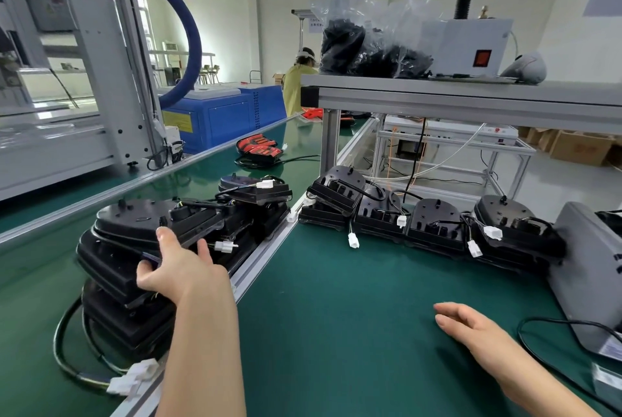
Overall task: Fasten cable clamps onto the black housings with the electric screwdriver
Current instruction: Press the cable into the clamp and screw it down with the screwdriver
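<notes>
A stack of black housings (pixel 128 268) with cables and white plugs lies on the green conveyor belt at the left. My left hand (pixel 178 265) reaches across the aluminium rail and grips the side of a housing near the top of that stack, thumb up and fingers wrapped around its edge. My right hand (pixel 468 325) hovers flat over the green mat at the lower right, fingers apart, holding nothing. A row of more black housings (pixel 434 224) lines the back of the mat. No electric screwdriver shows.
A grey box (pixel 585 268) with a black cord stands at the right edge. An overhead shelf (pixel 471 93) carries bags of black parts (pixel 367 49) and a white unit. Red parts (pixel 259 145) lie farther down the belt, where another person works. An aluminium rail (pixel 266 248) separates belt and mat.
</notes>
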